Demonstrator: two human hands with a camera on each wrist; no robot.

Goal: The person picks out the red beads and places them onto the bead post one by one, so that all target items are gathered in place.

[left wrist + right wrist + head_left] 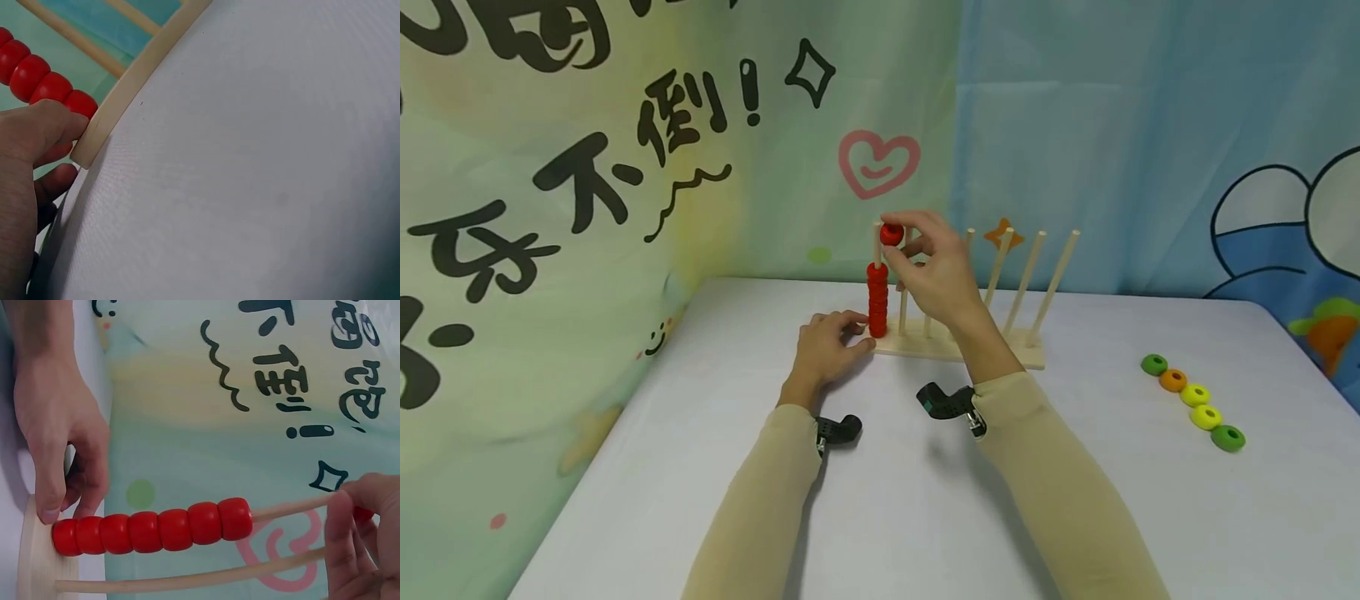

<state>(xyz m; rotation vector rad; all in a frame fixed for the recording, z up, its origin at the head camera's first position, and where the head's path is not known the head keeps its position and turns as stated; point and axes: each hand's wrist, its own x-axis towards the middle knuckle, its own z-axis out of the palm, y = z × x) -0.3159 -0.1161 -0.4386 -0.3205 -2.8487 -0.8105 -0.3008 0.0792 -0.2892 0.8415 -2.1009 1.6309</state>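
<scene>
Near the top of the leftmost peg, my right hand pinches a red bead between thumb and fingers. Several more red beads are stacked on that peg down to the base, as the right wrist view also shows. The wooden peg stand has a row of upright pegs; my right hand hides part of them. My left hand holds the left end of the base. In the left wrist view its thumb lies by the lowest bead, with other fingers behind the end.
On the white table, to the right of the stand, a slanting row of loose beads lies: a green bead, an orange bead, two yellow beads and another green one. A printed curtain hangs behind the table.
</scene>
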